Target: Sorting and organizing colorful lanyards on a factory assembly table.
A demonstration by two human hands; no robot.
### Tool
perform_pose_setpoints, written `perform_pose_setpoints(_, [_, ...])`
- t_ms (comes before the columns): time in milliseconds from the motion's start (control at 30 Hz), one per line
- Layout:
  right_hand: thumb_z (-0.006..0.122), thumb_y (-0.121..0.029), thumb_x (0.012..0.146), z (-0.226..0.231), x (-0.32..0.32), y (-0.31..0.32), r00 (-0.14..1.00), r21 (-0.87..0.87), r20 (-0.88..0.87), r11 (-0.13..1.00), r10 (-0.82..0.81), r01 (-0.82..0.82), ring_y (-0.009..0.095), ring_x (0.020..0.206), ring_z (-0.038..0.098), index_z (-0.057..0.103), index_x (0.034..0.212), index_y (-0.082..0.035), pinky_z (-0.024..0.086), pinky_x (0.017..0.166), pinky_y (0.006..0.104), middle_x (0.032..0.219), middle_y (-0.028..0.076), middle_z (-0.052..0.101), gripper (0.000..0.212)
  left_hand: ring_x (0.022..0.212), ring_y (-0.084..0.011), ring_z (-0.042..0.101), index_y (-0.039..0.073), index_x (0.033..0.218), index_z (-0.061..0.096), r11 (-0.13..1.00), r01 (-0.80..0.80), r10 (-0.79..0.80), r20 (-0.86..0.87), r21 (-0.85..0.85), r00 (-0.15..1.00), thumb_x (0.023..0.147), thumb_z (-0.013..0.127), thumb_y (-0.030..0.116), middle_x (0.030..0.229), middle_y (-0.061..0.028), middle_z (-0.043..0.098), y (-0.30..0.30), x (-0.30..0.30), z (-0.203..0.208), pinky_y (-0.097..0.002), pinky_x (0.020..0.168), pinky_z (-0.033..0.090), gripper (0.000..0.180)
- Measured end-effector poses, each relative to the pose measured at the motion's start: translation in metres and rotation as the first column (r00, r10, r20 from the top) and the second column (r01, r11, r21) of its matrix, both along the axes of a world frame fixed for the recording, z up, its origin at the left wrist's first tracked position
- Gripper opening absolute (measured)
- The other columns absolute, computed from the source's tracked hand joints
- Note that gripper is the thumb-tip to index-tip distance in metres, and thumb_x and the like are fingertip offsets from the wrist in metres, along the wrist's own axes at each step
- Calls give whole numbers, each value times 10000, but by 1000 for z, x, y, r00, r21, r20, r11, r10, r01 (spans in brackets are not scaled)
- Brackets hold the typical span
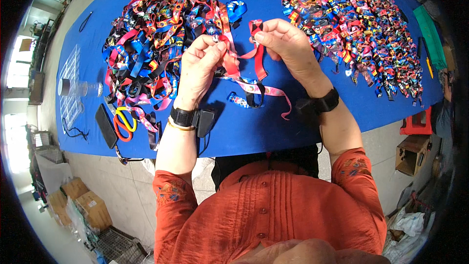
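My left hand (203, 59) is closed in a pinch on a red ribbon strap (230, 64), whose loose end hangs below the fingers. My right hand (287, 44) pinches another part of red strap (259, 61), with a dark-patterned loop standing above the fingertips. Between the hands a pinkish-red stretch runs across; whether it is all one strap I cannot tell. Just beneath lie a pink printed strap (266, 91) and a blue and white one (237, 99) on the blue table. A big tangled heap of colourful printed straps (146, 44) lies beside my left hand.
Rows of bundled small straps (356, 24) cover the right of the blue table (244, 137). At left are scissors (124, 124) with red and yellow handles, a dark phone-like slab (105, 126), a clear bottle (80, 88) and a white wire grid (70, 102). Cardboard boxes (93, 210) stand on the floor.
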State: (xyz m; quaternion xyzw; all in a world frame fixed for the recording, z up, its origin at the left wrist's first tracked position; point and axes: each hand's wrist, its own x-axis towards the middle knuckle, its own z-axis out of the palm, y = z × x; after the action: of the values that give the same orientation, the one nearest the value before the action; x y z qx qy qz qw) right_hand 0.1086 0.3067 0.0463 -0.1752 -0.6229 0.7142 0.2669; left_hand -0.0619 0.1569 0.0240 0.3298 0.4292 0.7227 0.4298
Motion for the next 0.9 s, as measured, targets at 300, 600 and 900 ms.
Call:
perform_pose_setpoints(300, [693, -133, 912, -2, 1, 0, 997, -20, -37, 997, 71, -72, 27, 787, 553, 637, 991, -30, 450, 715, 183, 895, -21, 646, 141, 707, -168, 689, 23, 916, 595, 998, 2, 2, 53, -70, 999, 948, 633, 101, 833, -96, 688, 0, -4, -3, -304, 605, 590, 92])
perform_pose_setpoints(600, [694, -116, 909, -4, 0, -1, 994, -32, -100, 998, 48, -51, 63, 867, 608, 636, 997, -12, 484, 793, 207, 933, 14, 672, 148, 674, -107, 654, 57, 867, 601, 988, 19, -25, -35, -155, 999, 955, 638, 132, 822, -43, 685, -3, -1, 1, -236, 608, 520, 121])
perform_pose_setpoints(900, [687, -101, 910, -5, -3, -5, 995, -7, -55, 997, 79, -79, 57, 839, 616, 643, 975, -6, 503, 780, 209, 901, 8, 673, 124, 642, -36, 562, 56, 913, 661, 972, 38, -74, -146, -233, 986, 994, 588, 230, 763, 20, 659, -4, 12, 12, -202, 613, 435, 205])
